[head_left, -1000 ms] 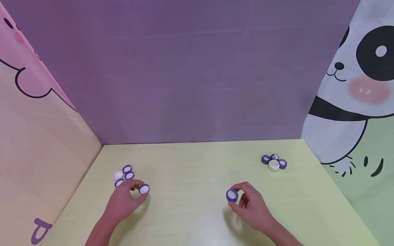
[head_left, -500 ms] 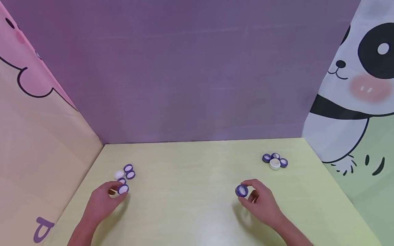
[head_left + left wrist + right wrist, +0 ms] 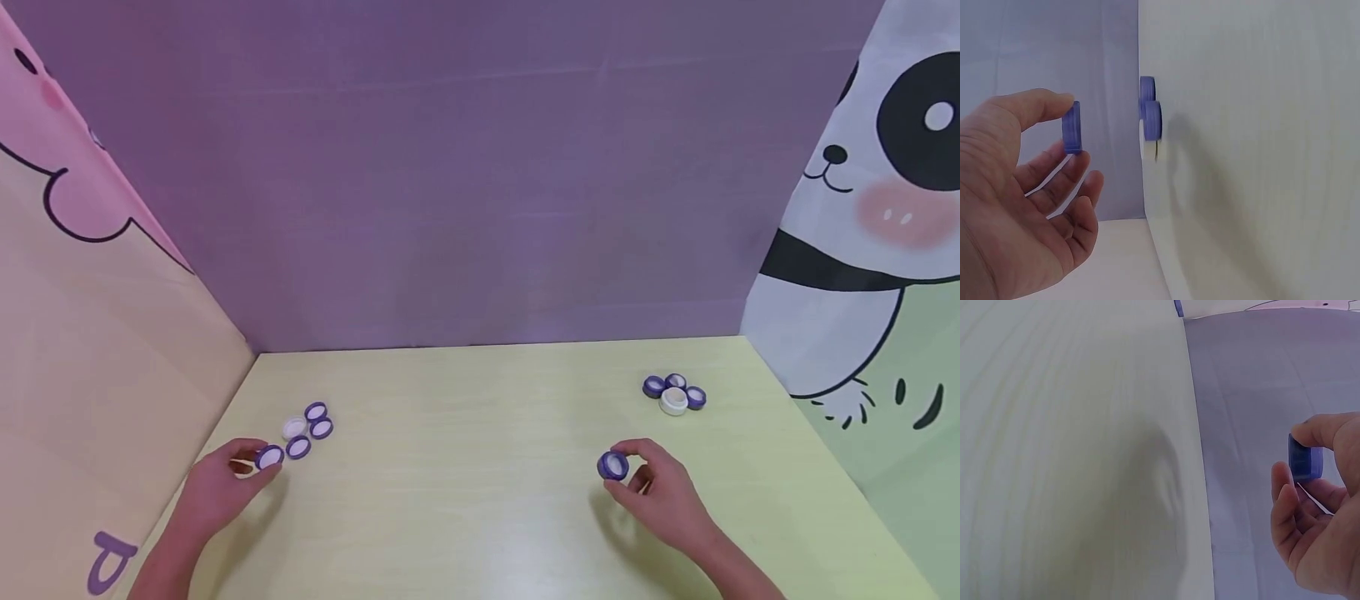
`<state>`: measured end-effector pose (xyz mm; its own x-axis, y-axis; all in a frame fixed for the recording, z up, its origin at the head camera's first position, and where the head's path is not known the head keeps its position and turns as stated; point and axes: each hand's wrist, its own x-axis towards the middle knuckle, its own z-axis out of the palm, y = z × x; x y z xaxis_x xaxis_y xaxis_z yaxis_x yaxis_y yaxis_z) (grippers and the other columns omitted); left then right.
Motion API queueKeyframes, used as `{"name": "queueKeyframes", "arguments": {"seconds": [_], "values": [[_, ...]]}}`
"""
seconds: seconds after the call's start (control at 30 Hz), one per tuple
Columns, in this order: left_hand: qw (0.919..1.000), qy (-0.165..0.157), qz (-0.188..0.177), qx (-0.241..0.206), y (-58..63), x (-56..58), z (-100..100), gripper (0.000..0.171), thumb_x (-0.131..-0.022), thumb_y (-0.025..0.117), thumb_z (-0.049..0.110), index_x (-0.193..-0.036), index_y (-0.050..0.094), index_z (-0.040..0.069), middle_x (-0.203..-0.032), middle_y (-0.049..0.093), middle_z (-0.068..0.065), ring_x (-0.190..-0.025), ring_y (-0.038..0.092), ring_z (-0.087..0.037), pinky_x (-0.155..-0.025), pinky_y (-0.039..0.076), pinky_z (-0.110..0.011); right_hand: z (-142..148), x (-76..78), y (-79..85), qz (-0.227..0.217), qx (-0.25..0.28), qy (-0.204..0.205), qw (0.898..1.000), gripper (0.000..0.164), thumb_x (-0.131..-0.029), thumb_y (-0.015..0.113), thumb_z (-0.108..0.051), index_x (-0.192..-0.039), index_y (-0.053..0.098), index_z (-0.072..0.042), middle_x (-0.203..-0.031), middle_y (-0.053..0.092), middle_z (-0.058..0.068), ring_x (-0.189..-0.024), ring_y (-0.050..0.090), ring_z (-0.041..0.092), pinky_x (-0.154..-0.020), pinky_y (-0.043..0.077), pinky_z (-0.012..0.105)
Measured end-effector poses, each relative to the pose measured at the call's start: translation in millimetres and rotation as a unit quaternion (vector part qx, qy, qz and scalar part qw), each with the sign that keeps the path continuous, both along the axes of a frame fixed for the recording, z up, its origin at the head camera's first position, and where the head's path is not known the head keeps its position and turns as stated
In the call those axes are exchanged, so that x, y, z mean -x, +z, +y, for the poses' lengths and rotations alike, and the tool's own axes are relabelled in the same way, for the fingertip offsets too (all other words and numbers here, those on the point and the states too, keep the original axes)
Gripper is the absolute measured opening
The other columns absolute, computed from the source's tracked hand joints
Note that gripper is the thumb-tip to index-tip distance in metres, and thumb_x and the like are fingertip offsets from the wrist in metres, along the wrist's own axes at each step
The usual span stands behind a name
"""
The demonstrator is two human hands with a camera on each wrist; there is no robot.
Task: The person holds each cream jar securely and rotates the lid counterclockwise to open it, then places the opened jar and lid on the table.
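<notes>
At the left of the table, my left hand (image 3: 213,492) pinches a purple lid (image 3: 270,457) with a white inner face between thumb and fingers, held above the tabletop. Just right of it lie three purple lids (image 3: 298,447) and a white lid (image 3: 294,428), grouped closely. In the left wrist view the held lid (image 3: 1072,128) appears edge-on. Over the right side, my right hand (image 3: 663,500) pinches a small round purple jar (image 3: 613,466) by its rim, its open top facing the head camera. The right wrist view shows this jar (image 3: 1304,459) from the side, clear of the table.
Three purple jars (image 3: 654,386) and a white jar (image 3: 673,402) stand clustered at the back right of the pale wooden table (image 3: 465,467). A purple backdrop (image 3: 480,183) rises behind the table, with printed side panels (image 3: 832,333) at both sides.
My left hand has moved left with the purple lid, past the lid group, uncovering the nearest lid. My right hand has shifted right with the purple jar. Both holds stay the same.
</notes>
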<state>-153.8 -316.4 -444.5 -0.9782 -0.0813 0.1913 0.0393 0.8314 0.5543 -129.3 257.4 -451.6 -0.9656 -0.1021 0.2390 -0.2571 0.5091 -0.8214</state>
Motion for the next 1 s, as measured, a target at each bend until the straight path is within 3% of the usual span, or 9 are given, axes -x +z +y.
{"name": "queueKeyframes", "arguments": {"seconds": [0.13, 0.33, 0.73, 1.0], "values": [[0.9999, -0.004, -0.002, -0.011, 2.9, 5.1, -6, 0.038, -0.083, 0.078, 0.023, -0.109, 0.066, -0.002, -0.094, 0.068, -0.012, -0.081, 0.063, -0.027, -0.058, 0.049, -0.025, -1, 1.2, 4.4, 0.006, -0.002, 0.006, 1.0, 0.04, -0.076, 0.08, -0.001, -0.11, 0.061, -0.013, -0.105, 0.062, 0.004, -0.055, 0.055, 0.009, -0.047, 0.045, 0.026], [0.9981, -0.007, -0.048, -0.037, 5.4, 16.4, -15, 0.045, -0.086, 0.075, 0.027, -0.117, 0.063, -0.005, -0.103, 0.066, -0.017, -0.085, 0.062, -0.025, -0.058, 0.05, -0.026, -1, 4.6, 5.7, 0.013, -0.006, 0.013, 1.0, 0.04, -0.076, 0.08, -0.001, -0.109, 0.061, -0.015, -0.102, 0.062, 0.002, -0.055, 0.055, 0.009, -0.047, 0.045, 0.026], [0.9938, -0.001, -0.099, -0.051, -3.0, 38.4, -29, 0.052, -0.087, 0.074, 0.029, -0.117, 0.059, -0.01, -0.111, 0.062, -0.027, -0.101, 0.059, -0.043, -0.066, 0.051, -0.031, -6, 7.9, 6.0, -0.009, -0.004, 0.017, 1.0, 0.038, -0.078, 0.08, -0.005, -0.109, 0.061, -0.014, -0.095, 0.061, 0.001, -0.056, 0.054, 0.009, -0.047, 0.044, 0.026], [0.9928, 0.005, -0.115, -0.032, -9.5, 48.4, -38, 0.049, -0.085, 0.076, 0.027, -0.113, 0.061, -0.011, -0.095, 0.059, -0.016, -0.085, 0.052, -0.03, -0.06, 0.045, -0.03, -9, 8.0, 4.0, -0.014, -0.002, 0.019, 1.0, 0.037, -0.078, 0.081, -0.006, -0.109, 0.062, -0.013, -0.099, 0.062, 0.002, -0.057, 0.054, 0.009, -0.047, 0.044, 0.026]]}}
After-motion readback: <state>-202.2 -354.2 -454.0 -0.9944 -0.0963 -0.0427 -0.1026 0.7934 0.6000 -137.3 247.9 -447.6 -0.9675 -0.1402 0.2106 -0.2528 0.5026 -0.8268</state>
